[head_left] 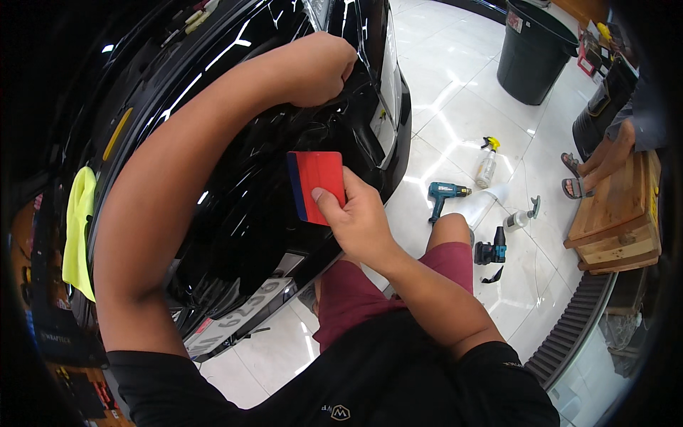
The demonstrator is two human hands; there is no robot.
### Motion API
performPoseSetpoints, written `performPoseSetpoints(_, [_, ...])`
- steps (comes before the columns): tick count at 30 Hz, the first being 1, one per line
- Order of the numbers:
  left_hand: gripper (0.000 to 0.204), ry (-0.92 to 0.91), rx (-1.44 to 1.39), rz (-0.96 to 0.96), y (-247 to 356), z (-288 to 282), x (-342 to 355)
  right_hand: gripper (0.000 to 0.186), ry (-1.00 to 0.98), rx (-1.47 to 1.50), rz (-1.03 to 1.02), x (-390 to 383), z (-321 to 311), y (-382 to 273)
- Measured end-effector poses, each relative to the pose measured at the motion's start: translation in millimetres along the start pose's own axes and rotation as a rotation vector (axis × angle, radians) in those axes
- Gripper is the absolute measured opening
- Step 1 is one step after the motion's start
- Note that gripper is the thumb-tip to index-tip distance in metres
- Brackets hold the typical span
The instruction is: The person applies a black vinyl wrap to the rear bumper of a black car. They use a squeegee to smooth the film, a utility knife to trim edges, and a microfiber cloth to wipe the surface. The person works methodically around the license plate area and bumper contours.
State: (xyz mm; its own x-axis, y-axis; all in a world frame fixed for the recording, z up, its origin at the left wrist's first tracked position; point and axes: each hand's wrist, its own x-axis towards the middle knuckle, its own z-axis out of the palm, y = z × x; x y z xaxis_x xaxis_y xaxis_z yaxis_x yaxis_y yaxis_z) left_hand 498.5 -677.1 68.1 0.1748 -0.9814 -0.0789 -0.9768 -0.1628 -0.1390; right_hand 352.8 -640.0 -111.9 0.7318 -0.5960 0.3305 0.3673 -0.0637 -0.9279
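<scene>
We see bright white light throwing glare streaks across the glossy black car [260,167] and the pale floor [437,117]. Our fisheye view bends straight lines toward its rim and blackens in the corners.

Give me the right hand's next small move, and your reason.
I'd probably lay the dark edge of the flat red card on the rippled-looking glossy black surface for one short stroke. The right hand grips the card with that edge clear of its fingers, and the left hand is curled just above that patch.
</scene>
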Motion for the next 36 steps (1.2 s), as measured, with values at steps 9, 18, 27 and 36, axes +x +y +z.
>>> performPoseSetpoints(9, [0.013,-0.228,0.185,-0.105,14,-8,-48,0.016,-0.071,-0.094,-0.046,-3,-4,-4])
performPoseSetpoints(18, [0.018,-0.23,-0.289,-0.387,14,-20,-52,0.019,-0.097,-0.122,-0.132,2,-16,-7])
performPoseSetpoints(27, [0.017,-0.161,0.101,-0.247,15,-14,-44,0.035,-0.182,-0.211,-0.165,8,-33,-15])
performPoseSetpoints(36, [0.02,0.014,0.127,-0.167,2,-3,-31,0.036,-0.21,-0.379,-0.103,24,-42,-25])
